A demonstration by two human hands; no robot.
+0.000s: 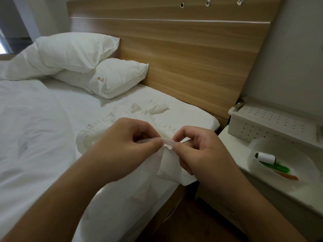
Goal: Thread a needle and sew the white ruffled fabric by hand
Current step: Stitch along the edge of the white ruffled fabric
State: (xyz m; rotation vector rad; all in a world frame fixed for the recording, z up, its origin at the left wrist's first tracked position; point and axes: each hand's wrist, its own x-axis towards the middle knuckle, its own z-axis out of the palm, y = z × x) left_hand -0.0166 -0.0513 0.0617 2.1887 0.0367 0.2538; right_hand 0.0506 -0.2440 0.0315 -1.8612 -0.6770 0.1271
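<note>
A: Nearest are two bare forearms, reaching to the left hand and the right hand, which meet over the edge of the white-sheeted bed.

B: What are they holding?

A: The white ruffled fabric, soft thin cloth. Both hands pinch one folded edge of it between thumb and forefinger, fingertips almost touching across a short taut strip. The rest hangs below the hands in a limp fold, and more of it lies bunched on the bed just beyond the knuckles.

B: Any needle or thread in either hand?

A: I cannot tell; nothing that fine shows between the fingers. To the right of the right hand, well apart from it, a small white spool of thread lies in a translucent round plastic bowl with a green pen-like tool and an orange stick-like piece.

B: How will the cloth behave?

A: Light and floppy, I judge. It will sag and slide wherever it isn't held, and the ruffles will bunch. Holding it close on both sides of the sewing spot, as now, should keep that edge flat and firm enough for stitches.

B: And further off?

A: Beyond the left hand, two plump white pillows lean on a wooden headboard.
</note>
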